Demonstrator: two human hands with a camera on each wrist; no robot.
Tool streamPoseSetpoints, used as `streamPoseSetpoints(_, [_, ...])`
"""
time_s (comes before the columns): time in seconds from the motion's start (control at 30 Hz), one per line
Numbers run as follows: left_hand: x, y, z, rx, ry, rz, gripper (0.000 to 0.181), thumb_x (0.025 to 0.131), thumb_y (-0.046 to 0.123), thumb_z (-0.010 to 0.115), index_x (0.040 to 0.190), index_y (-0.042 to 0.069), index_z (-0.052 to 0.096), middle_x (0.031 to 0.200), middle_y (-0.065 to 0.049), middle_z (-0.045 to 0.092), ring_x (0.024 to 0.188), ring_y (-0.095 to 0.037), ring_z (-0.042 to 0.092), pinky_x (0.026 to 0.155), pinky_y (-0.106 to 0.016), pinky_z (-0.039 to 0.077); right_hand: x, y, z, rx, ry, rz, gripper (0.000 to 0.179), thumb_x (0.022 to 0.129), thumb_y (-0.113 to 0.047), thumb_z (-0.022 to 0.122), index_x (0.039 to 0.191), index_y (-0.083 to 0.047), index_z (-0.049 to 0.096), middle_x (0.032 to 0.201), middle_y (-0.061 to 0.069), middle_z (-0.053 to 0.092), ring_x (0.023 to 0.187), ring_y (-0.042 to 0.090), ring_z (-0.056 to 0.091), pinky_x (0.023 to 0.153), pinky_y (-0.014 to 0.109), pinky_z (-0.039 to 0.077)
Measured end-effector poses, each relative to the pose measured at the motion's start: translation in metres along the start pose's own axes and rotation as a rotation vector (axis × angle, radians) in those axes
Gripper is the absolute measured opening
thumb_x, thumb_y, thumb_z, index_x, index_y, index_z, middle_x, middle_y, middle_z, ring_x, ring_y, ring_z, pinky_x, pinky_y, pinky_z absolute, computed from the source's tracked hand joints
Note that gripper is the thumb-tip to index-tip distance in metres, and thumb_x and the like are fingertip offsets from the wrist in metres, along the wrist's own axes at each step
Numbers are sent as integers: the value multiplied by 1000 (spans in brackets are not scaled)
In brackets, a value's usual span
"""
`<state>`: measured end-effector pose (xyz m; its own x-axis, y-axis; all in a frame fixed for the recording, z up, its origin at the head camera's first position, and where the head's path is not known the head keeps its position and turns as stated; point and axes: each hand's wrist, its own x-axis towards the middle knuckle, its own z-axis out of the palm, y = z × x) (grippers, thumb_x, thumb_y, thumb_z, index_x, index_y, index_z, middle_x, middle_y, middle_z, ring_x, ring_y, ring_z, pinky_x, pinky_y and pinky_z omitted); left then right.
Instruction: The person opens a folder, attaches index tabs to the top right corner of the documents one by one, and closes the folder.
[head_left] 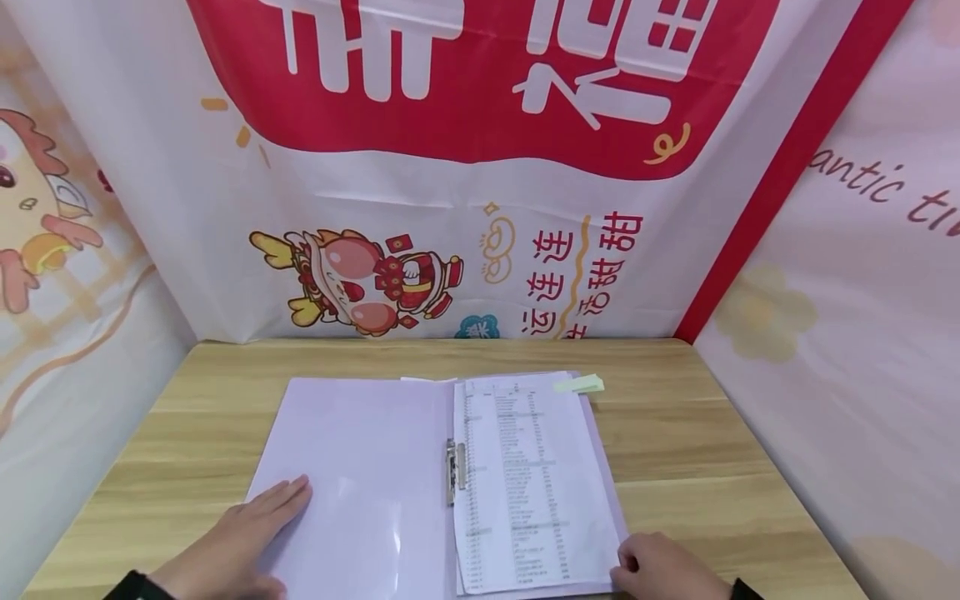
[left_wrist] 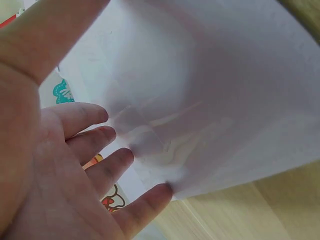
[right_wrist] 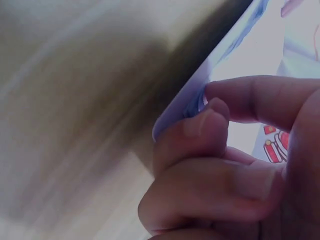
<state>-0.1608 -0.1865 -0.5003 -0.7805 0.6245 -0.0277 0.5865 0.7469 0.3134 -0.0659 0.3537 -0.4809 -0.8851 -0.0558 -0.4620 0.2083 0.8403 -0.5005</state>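
A lilac folder (head_left: 360,458) lies spread out on the wooden table, with printed sheets (head_left: 577,500) on its right half. At its spine sits a metal clip (head_left: 452,471). My left hand (head_left: 240,533) rests with extended fingers on the left cover, near its outer edge; the left wrist view shows the fingertips (left_wrist: 125,155) against the glossy cover. At the folder's lower right corner, my right hand (head_left: 663,567) has curled fingers and pinches the edge. Up close, thumb and curled forefinger (right_wrist: 200,125) meet at that corner (right_wrist: 175,110).
Pale green sticky tabs (head_left: 581,384) stick out from the top right of the sheets. The wooden table (head_left: 675,442) ends at a hanging printed cloth (head_left: 480,187) at the back, with more cloth walls (head_left: 847,333) on both sides.
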Motion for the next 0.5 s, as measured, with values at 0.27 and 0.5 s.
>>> streamPoseSetpoints(0.27, [2, 5, -4, 84, 137, 74, 119, 56, 67, 82, 147, -3, 49, 152, -23, 47, 133, -45, 46, 91, -75, 40, -5, -3, -13, -51, 51, 10, 24, 89, -23, 75, 74, -13, 60, 64, 1, 53, 61, 18, 50, 58, 30, 37])
streamPoseSetpoints(0.5, [7, 11, -8, 69, 213, 132, 112, 62, 71, 77, 150, 7, 49, 155, -16, 46, 139, -35, 41, 95, -69, 37, -13, -13, -42, -106, 110, 3, 30, 89, -29, 77, 72, -14, 59, 64, 0, 53, 60, 16, 49, 57, 29, 36])
